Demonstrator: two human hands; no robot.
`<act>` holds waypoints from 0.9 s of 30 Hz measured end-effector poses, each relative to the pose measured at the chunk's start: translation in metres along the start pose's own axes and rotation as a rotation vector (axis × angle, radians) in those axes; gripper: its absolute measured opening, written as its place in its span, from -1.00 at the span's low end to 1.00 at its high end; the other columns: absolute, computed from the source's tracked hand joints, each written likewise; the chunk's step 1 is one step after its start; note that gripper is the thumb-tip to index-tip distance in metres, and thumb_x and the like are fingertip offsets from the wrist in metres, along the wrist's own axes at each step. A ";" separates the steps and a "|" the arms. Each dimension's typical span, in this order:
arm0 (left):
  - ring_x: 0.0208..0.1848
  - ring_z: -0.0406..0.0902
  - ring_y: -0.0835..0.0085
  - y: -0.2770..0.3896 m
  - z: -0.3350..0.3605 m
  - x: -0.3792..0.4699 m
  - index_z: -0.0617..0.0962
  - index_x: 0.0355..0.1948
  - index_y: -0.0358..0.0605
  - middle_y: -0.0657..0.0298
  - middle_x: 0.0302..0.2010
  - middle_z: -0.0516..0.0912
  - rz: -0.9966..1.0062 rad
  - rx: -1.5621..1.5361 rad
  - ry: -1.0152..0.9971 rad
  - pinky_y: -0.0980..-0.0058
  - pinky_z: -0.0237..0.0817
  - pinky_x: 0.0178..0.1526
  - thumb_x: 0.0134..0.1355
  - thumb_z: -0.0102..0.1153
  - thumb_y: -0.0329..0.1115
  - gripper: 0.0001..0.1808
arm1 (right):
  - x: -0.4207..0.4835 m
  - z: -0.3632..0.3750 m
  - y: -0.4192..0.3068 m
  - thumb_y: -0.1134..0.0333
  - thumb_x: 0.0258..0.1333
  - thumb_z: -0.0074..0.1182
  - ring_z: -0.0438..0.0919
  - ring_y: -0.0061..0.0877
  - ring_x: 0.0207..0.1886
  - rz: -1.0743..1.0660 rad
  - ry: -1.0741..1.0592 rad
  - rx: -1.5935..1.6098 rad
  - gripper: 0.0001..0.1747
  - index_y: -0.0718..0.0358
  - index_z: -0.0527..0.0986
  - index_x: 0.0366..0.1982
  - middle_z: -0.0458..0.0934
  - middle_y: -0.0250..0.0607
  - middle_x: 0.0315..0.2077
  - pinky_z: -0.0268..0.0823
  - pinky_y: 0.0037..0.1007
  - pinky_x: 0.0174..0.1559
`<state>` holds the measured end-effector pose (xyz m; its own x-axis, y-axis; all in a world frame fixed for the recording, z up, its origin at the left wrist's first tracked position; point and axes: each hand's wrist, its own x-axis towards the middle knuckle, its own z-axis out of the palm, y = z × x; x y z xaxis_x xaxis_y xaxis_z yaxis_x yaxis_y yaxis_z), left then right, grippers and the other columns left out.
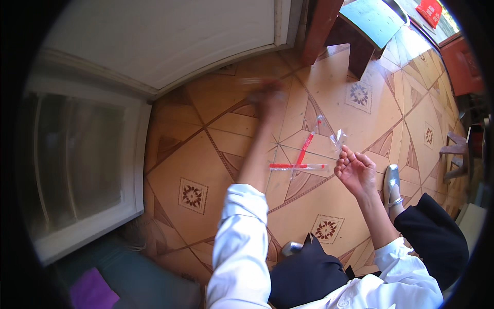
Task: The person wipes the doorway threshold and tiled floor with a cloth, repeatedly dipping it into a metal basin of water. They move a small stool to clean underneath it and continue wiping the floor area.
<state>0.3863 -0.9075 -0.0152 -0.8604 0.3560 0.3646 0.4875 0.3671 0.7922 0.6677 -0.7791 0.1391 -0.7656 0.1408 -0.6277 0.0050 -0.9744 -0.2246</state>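
Observation:
My left hand (267, 94) reaches forward over the tiled floor, heavily blurred. A pale streak and a touch of red show at its fingers, but whether it holds something is unclear. My right hand (356, 170) is raised palm up, with a crumpled scrap of clear plastic film (338, 140) pinched at its fingertips. Between the two arms, two slender red items in clear plastic wrapping lie crossed on the floor. One wrapped red item (306, 148) slants away from me; the other wrapped red item (287, 166) lies crosswise near its lower end.
A white-framed door or cabinet (146, 154) stands on the left. Ahead is a small stool or table with a light blue top (372, 19), beside a red-brown post (320, 31). A purple cloth or paper (93, 289) lies at lower left. Wooden stool legs (455, 150) show at right.

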 end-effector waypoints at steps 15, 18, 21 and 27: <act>-0.07 0.48 0.52 0.047 -0.296 -0.274 0.52 0.05 -0.18 0.27 -0.10 0.59 -0.658 0.088 0.456 0.49 0.28 0.02 0.38 -0.11 -0.28 -0.67 | 0.025 0.006 0.021 0.27 0.12 -0.05 0.50 -0.40 -0.16 0.160 -0.172 -0.032 -0.54 0.37 0.41 0.03 0.56 -0.19 -0.24 0.36 -0.36 -0.05; -0.06 0.49 0.45 0.013 -0.382 -0.342 0.44 0.16 -0.18 0.23 0.02 0.54 -0.621 -0.118 0.942 0.47 0.33 -0.04 0.39 -0.10 -0.20 -0.59 | 0.034 0.007 0.041 0.25 0.15 -0.07 0.51 -0.43 -0.19 0.180 -0.173 -0.098 -0.54 0.37 0.41 0.03 0.57 -0.22 -0.25 0.37 -0.39 -0.07; 0.13 0.40 0.32 0.014 -0.393 -0.278 0.35 0.25 -0.17 0.15 0.18 0.43 -0.374 0.016 0.993 0.35 0.25 0.14 0.40 -0.11 -0.20 -0.53 | 0.032 0.006 0.043 0.23 0.17 -0.08 0.53 -0.45 -0.21 0.187 -0.121 -0.149 -0.56 0.36 0.43 0.01 0.58 -0.23 -0.27 0.39 -0.39 -0.10; -0.04 0.50 0.32 0.006 -0.333 -0.013 0.41 0.13 -0.28 0.05 0.01 0.52 -0.379 -0.107 0.870 0.36 0.37 -0.03 0.30 0.03 -0.15 -0.51 | 0.023 0.009 0.041 0.23 0.16 -0.06 0.53 -0.45 -0.21 0.188 -0.132 -0.188 -0.57 0.36 0.45 -0.02 0.58 -0.25 -0.28 0.40 -0.38 -0.10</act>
<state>0.3510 -1.1965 0.1476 -0.7880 -0.5500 0.2768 0.1747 0.2313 0.9571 0.6439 -0.8172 0.1223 -0.8171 -0.0754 -0.5715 0.2645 -0.9299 -0.2555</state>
